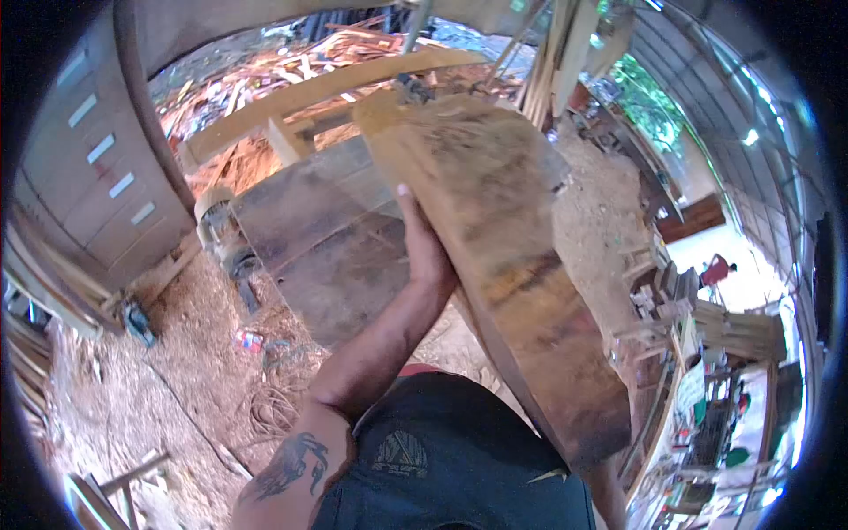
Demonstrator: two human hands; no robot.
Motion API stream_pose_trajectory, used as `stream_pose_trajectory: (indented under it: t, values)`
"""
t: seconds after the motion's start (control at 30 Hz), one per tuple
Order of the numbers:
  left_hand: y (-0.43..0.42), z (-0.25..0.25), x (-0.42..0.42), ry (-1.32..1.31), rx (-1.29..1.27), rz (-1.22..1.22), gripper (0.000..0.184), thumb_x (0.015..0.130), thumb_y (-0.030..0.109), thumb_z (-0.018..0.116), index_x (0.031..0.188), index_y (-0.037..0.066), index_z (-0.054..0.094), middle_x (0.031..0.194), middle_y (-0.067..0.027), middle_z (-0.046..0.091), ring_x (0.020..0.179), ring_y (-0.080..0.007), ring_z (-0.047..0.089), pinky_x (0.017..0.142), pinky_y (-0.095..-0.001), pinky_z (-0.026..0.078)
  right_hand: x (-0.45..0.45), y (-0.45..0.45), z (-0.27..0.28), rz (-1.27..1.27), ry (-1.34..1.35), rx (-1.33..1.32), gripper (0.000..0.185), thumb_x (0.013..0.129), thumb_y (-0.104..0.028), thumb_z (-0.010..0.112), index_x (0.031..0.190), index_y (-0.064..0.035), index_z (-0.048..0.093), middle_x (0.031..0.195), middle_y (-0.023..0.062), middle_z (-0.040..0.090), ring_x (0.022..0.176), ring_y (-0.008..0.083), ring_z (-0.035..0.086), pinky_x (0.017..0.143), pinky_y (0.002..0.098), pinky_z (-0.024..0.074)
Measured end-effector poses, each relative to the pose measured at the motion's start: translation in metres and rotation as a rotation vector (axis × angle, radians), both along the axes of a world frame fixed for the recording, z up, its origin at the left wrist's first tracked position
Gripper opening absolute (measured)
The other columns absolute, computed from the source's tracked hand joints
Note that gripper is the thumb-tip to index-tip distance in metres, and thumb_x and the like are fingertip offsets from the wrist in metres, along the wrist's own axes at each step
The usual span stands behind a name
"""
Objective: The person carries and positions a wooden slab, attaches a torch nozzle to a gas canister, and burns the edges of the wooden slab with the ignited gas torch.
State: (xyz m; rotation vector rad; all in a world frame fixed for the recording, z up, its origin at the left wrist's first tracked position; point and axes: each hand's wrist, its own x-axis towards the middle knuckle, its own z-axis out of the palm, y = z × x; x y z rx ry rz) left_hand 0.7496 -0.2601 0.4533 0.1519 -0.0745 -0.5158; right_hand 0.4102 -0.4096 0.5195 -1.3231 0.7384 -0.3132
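A long, thick wooden slab (503, 212) with rough, weathered brown faces slants across the middle, tilted up in front of my body. My left hand (426, 243) grips its left edge, the thumb lying along the side and the fingers hidden under the wood. Part of my right arm (608, 495) shows at the slab's lower end, but the slab covers that hand, so its grip cannot be seen. Beyond my left arm is a dark, flat machine table (318, 225); the slab's far end overlaps it from this viewpoint.
An electric motor (215, 212) sits at the table's left side. Sawdust and shavings (177, 389) cover the ground. A pale beam (327, 93) crosses before a heap of wood offcuts (291, 66). Cluttered benches (707, 380) line the right, where a person in red (717, 269) stands far off.
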Motion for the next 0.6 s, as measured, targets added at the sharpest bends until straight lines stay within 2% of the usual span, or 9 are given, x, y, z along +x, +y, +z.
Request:
stream_pose_trajectory:
  t: [0.17,0.2,0.27,0.37,0.43,0.57,0.6]
  values:
    - [0.026,-0.021,0.001,0.045,-0.036,0.128,0.081,0.099,0.071,0.03,0.148,0.007,0.042,0.143,-0.0163,0.052,0.129,-0.035,0.053,0.109,-0.0475,0.045,-0.02,-0.075,-0.093,-0.006,-0.213,0.395,0.053,0.101,-0.041,0.054,0.138,-0.0041,0.054,0.129,0.0163,0.063,0.115,0.0327,0.063,0.097,0.0467,0.0524]
    - [0.033,-0.017,-0.001,0.078,-0.031,0.179,0.074,0.101,0.065,0.033,0.146,0.008,0.044,0.143,-0.0153,0.053,0.127,-0.0351,0.054,0.107,-0.049,0.046,-0.02,-0.092,-0.099,0.02,-0.258,0.464,0.053,0.101,-0.041,0.054,0.138,-0.0041,0.054,0.129,0.0164,0.063,0.115,0.0328,0.063,0.098,0.0468,0.0524]
    - [0.038,-0.035,0.004,0.03,-0.074,0.226,0.073,0.101,0.064,0.035,0.145,0.008,0.046,0.142,-0.0149,0.054,0.126,-0.0348,0.055,0.107,-0.0493,0.046,-0.015,-0.108,-0.092,0.061,-0.335,0.529,0.053,0.101,-0.041,0.054,0.139,-0.0041,0.054,0.129,0.0165,0.063,0.115,0.033,0.063,0.098,0.0469,0.0523]
    - [0.055,-0.05,-0.002,-0.027,0.015,0.08,0.073,0.101,0.065,0.035,0.145,0.007,0.046,0.141,-0.0147,0.054,0.126,-0.0347,0.055,0.107,-0.0491,0.046,0.003,-0.01,-0.001,-0.042,-0.365,0.366,0.053,0.101,-0.043,0.049,0.136,-0.0036,0.056,0.129,0.0162,0.063,0.115,0.0328,0.063,0.099,0.0469,0.0508]
    - [0.065,-0.058,-0.015,-0.066,0.083,-0.072,0.074,0.1,0.065,0.035,0.145,0.007,0.047,0.141,-0.0146,0.055,0.126,-0.0346,0.055,0.107,-0.049,0.046,0.002,0.053,0.041,-0.075,-0.373,0.297,0.054,0.101,-0.045,0.046,0.133,-0.0033,0.057,0.128,0.016,0.064,0.115,0.0326,0.062,0.1,0.0469,0.0498]
    - [0.086,-0.072,-0.046,-0.099,0.16,-0.256,0.074,0.1,0.065,0.036,0.144,0.007,0.047,0.14,-0.0143,0.055,0.125,-0.0345,0.056,0.106,-0.0489,0.047,0.001,0.096,0.036,-0.244,-0.502,0.47,0.056,0.102,-0.048,0.038,0.129,-0.0048,0.061,0.126,0.0146,0.065,0.116,0.0319,0.061,0.103,0.0471,0.0469]
    - [0.089,-0.075,-0.053,-0.089,0.166,-0.273,0.074,0.1,0.065,0.036,0.144,0.007,0.048,0.14,-0.0143,0.056,0.125,-0.0345,0.056,0.106,-0.0488,0.047,-0.004,0.086,0.015,-0.324,-0.516,0.39,0.055,0.102,-0.047,0.038,0.128,-0.0044,0.061,0.126,0.0138,0.065,0.117,0.0317,0.061,0.103,0.0477,0.047]
